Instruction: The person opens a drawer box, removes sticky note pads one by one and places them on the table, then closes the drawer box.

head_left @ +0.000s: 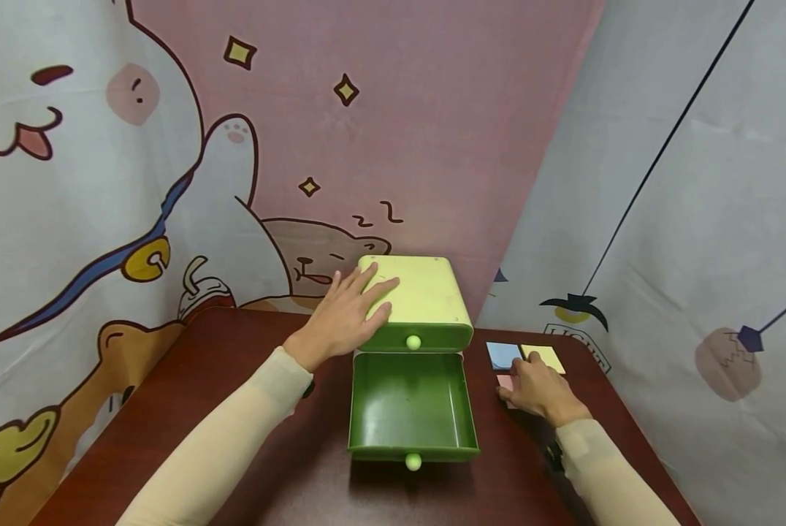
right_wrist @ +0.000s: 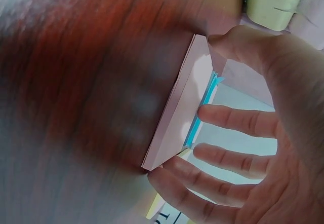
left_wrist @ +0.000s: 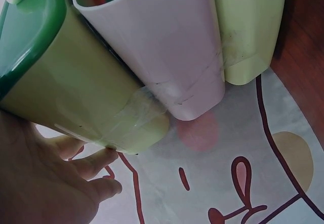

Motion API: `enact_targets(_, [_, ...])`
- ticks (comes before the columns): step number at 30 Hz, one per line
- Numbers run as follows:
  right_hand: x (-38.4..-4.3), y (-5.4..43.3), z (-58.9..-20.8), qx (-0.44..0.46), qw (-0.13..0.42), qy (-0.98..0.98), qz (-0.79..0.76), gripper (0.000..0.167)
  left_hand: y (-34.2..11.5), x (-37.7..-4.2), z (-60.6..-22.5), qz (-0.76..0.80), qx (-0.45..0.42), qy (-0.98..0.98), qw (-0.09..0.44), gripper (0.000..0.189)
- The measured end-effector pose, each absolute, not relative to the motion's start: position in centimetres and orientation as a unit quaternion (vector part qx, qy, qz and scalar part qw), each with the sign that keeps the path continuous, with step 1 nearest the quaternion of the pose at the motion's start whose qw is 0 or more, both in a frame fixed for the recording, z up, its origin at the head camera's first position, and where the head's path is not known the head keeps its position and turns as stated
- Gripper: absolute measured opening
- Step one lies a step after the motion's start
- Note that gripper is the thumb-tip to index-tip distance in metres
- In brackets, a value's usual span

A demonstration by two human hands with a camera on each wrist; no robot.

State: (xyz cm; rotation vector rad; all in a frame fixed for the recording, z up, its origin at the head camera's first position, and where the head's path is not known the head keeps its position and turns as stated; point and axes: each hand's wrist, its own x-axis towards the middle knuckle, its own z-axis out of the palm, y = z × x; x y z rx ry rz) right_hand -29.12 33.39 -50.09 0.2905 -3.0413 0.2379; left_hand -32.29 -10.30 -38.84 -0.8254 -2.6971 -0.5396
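Note:
My left hand (head_left: 347, 310) rests with spread fingers on the pale yellow top of a small drawer cabinet (head_left: 427, 288). Its upper green drawer front (head_left: 442, 337) is closed, while the green drawer (head_left: 406, 402) below is pulled out, with nothing inside. To the right, my right hand (head_left: 540, 387) holds a pink sticky note pad (right_wrist: 182, 107) by opposite edges, thumb at one corner and fingers at the other. A blue sticky note pad (head_left: 502, 353) and a yellow sticky note pad (head_left: 549, 357) lie just behind it, partly covered by the fingers.
The dark red wooden table (head_left: 235, 365) carries everything. A cartoon-printed curtain (head_left: 432, 109) hangs right behind the table. In the left wrist view, the cabinet's side shows a pink section (left_wrist: 167, 46) and a pale yellow section (left_wrist: 248, 31), with clear tape near the back.

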Motion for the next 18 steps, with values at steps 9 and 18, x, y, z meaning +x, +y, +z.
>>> enact_targets(9, [-28.8,33.6,-50.2,0.088,0.039,-0.993,0.069,0.047,-10.3,-32.3,-38.8,-0.186,-0.283,-0.931,0.135,0.065])
enact_targets(18, [-27.8,33.4,-49.6,0.092,0.065,-0.991,0.07,0.052,-10.3,-32.3,-38.8,-0.187,-0.283,-0.931,0.134,0.065])
